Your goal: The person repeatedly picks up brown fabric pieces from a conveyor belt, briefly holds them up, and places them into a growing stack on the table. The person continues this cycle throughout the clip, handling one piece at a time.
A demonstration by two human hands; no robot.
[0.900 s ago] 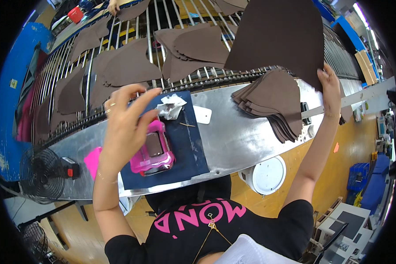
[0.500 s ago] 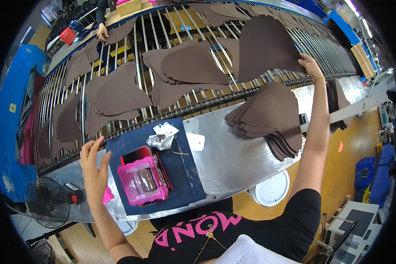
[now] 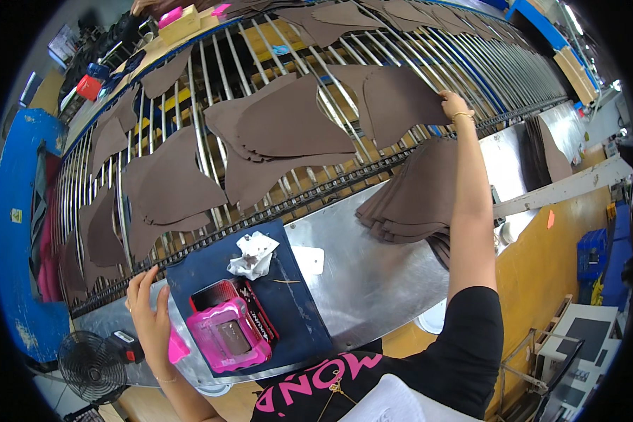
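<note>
My right hand [image 3: 457,107] reaches far over the conveyor and pinches the right edge of a dark brown cut panel [image 3: 401,102]. That panel lies over the metal rods, on top of another brown piece. Below my right forearm, a fanned stack of similar panels [image 3: 415,190] rests on the metal table, partly hidden by the arm. My left hand [image 3: 148,309] is empty, fingers apart, near the table's left part. It is beside a dark blue mat [image 3: 302,320] holding a pink and red plastic basket [image 3: 225,334] and crumpled white paper [image 3: 252,254].
More brown panels [image 3: 281,116] lie in rows along the conveyor rods [image 3: 204,91]. A chain [image 3: 295,190] runs along its near side. A black fan [image 3: 91,366] stands at the left, near a blue machine frame [image 3: 21,246]. A pale metal bar [image 3: 570,186] juts in from the right.
My right hand has moved left and lowered the raised panel onto the rods over another piece. My left hand stays open. At the far left, another person's hand has drawn back from the conveyor.
</note>
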